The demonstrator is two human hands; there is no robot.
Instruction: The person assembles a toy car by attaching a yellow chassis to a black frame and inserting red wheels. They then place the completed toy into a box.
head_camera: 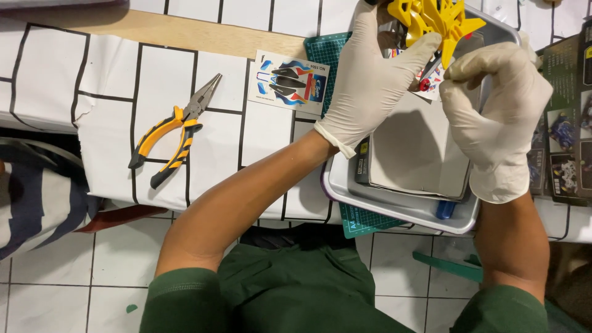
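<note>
Both hands wear white latex gloves. My left hand (373,80) grips a yellow plastic model part (435,21) with spiky fins, holding it over a silver metal tray (401,206). My right hand (493,117) is pinched shut on a small thin tool or piece (431,71) right under the yellow part, next to a tiny red bit; what exactly it pinches is too small to tell. A booklet (416,154) lies in the tray below the hands.
Yellow-and-black pliers (176,129) lie on the white grid-pattern table cover at left. A sticker sheet (290,80) rests beside a green cutting mat (327,49). A printed box (567,123) stands at the right edge. Tiled floor below.
</note>
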